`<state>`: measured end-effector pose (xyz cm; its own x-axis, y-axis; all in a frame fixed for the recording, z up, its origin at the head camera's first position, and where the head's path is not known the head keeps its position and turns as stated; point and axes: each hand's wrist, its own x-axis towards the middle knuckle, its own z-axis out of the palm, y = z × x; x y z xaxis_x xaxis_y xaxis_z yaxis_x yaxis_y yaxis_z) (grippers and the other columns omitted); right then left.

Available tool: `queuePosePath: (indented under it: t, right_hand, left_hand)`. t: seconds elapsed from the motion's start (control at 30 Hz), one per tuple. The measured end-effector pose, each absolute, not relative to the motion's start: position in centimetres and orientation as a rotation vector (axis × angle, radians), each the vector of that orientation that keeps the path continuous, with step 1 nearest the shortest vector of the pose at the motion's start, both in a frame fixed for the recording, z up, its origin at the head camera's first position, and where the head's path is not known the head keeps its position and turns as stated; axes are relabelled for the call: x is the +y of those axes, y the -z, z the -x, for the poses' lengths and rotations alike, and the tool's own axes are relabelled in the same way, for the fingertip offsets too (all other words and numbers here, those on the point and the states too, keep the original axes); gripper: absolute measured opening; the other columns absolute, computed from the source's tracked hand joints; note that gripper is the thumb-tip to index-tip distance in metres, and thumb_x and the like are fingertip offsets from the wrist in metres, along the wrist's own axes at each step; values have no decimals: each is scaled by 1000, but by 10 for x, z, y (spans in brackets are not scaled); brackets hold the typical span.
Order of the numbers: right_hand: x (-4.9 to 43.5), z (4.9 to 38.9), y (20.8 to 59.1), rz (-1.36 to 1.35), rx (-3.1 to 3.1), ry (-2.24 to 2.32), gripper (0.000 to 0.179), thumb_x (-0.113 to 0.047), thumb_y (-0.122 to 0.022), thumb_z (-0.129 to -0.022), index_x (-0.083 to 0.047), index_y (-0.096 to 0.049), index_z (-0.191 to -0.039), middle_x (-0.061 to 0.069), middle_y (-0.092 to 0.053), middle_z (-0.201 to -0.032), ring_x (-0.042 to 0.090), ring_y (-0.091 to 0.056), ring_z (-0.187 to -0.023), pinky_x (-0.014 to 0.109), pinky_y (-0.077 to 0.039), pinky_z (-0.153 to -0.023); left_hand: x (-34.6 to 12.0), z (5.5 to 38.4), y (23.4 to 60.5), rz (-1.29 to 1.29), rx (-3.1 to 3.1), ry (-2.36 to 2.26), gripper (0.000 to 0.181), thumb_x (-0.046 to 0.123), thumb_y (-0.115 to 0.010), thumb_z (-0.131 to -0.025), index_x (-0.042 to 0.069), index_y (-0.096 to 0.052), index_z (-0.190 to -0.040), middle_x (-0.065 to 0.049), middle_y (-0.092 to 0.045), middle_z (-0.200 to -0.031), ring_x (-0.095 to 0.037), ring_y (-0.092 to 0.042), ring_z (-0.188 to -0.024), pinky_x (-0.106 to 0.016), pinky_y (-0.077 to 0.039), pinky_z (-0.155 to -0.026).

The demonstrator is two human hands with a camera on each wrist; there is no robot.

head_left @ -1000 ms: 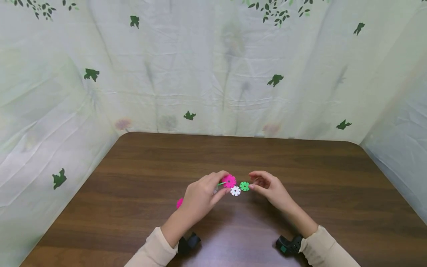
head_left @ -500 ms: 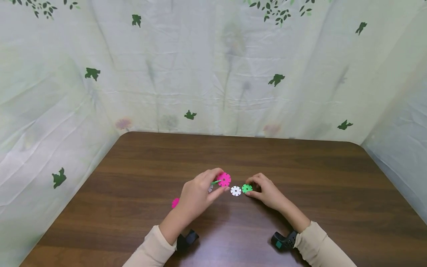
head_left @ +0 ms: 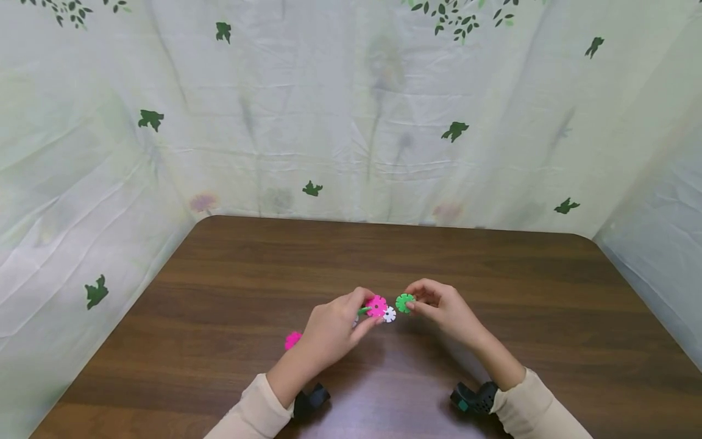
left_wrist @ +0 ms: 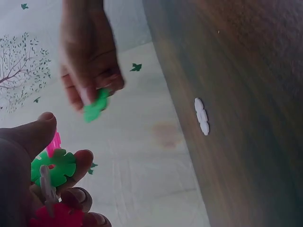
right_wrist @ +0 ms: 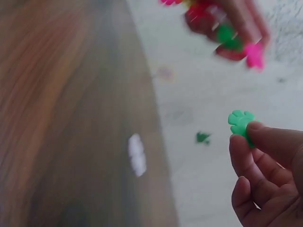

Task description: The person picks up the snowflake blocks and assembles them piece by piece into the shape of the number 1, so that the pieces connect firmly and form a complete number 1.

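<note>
My left hand (head_left: 334,323) holds a chain of slotted, flower-shaped plastic discs. At the tip is a pink disc (head_left: 376,306), joined to a green disc (left_wrist: 54,168). A white disc (left_wrist: 47,184) and another pink disc (left_wrist: 59,215) follow nearer the palm. The chain's far pink end (head_left: 293,340) pokes out beyond the left wrist. Between thumb and forefinger, my right hand (head_left: 446,308) pinches a single green disc (right_wrist: 240,124), raised over the table. The two hands face each other, a small gap between the green disc and the pink tip.
A loose white disc (left_wrist: 201,116) lies flat on the brown wooden table (head_left: 274,256), below and between the hands. Pale cloth (head_left: 340,122) with leaf prints hangs behind the table and along its sides.
My right hand has gripped the green disc beside the white one and lifted it. My left hand swung a little left with its chain, then came back right, close to the green disc.
</note>
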<state>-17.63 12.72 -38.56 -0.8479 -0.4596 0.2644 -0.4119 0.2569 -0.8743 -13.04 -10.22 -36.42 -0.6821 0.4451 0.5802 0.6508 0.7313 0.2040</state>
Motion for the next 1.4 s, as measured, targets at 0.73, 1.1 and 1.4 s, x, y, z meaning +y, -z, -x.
queuePosePath:
  t: [0.73, 1.1, 1.4]
  right_hand:
    - [110, 153, 365, 1414, 2616, 1619, 20, 8, -69, -72, -8, -65, -84, 2, -62, -77, 10, -55, -67, 22, -46, -57]
    - [105, 148, 364, 808, 2392, 1768, 12, -6, -65, -81, 2, -63, -89, 8, -62, -76, 17, -59, -65, 33, -51, -63]
    - [102, 145, 363, 588, 2093, 1923, 20, -4, -64, -82, 12, -60, -93, 11, -63, -79, 14, -60, -66, 32, -50, -67]
  left_hand:
    - [-98, 128, 366, 920, -2474, 481, 36, 41, -64, -80, 13, -53, -100, 7, -61, -75, -8, -52, -56, -22, -38, -41]
    - [-99, 126, 358, 907, -2567, 456, 36, 35, -60, -85, 15, -57, -114, 4, -61, -100, -17, -57, -87, -34, -42, -74]
    - [-94, 129, 371, 913, -2165, 343, 41, 44, -68, -73, 24, -62, -109, 8, -58, -82, -10, -56, -63, -22, -33, -55]
